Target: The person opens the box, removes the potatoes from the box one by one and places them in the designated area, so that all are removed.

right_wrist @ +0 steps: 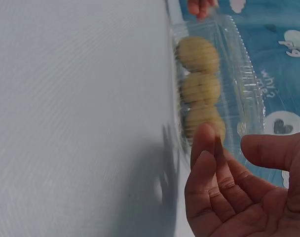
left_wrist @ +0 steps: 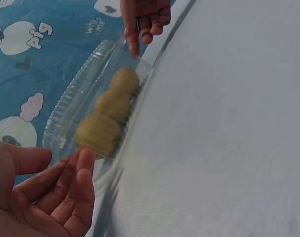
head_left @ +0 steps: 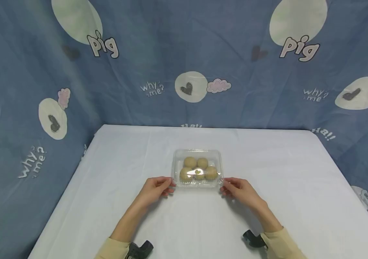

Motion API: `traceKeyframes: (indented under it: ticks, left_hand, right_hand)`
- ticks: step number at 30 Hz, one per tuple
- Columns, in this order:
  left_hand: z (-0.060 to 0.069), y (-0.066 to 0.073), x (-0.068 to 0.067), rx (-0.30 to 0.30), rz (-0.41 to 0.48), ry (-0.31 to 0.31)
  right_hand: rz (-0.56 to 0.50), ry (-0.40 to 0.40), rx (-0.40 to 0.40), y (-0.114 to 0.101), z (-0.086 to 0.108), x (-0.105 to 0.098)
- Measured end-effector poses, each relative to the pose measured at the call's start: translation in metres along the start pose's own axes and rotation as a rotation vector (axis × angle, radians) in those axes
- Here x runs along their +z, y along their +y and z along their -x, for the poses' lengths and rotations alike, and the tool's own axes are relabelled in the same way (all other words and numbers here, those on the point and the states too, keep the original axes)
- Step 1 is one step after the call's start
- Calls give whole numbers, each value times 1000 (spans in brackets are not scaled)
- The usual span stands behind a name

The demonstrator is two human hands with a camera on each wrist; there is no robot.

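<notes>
A clear plastic container (head_left: 197,182) with its lid down lies on the white table, holding several round, pale yellow-brown pieces (head_left: 190,162). At its near left corner, the left hand (head_left: 153,189) pinches the rim between thumb and fingers. The right hand (head_left: 240,190) pinches the near right corner in the same way. In the left wrist view, the left hand (left_wrist: 46,192) has its thumb and fingers around the corner of the container (left_wrist: 76,94). The right wrist view shows the right hand (right_wrist: 243,187) at the other corner of the container (right_wrist: 239,74).
A white cloth covers the table (head_left: 122,151). A blue printed curtain (head_left: 158,39) hangs behind it and along both sides. Dark straps with black devices (head_left: 140,250) sit at the wrists, by the pale yellow sleeves (head_left: 112,249).
</notes>
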State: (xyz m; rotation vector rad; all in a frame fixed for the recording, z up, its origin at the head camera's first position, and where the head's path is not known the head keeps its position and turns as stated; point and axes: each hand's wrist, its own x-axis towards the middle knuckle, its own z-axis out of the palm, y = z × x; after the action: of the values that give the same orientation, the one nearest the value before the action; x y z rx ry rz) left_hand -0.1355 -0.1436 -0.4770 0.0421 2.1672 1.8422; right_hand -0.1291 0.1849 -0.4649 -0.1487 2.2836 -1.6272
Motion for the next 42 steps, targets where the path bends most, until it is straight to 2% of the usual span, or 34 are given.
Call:
traceKeyframes:
  ticks: [6,17,20,25,33,42]
  left_hand:
    - [-2,-4,1,-44,83,4]
    - [-1,-14,0,-128,225,-91]
    - [-1,-15,-1,-125,247,-119]
    - [-4,-15,-3,-123,266,-138]
    - [-8,-12,-6,-122,270,-132]
    - [-8,-15,-3,-123,268,-151]
  right_hand:
    - [-100,-10,75,3,-3,0]
    - [-237,-50,112,11,-1,-3]
    - [-290,-48,124,14,-1,-4]
    - [-338,-60,115,13,-4,-6]
    - [-336,-62,118,14,-7,-3]
    - [-346,-62,114,14,-6,-5]
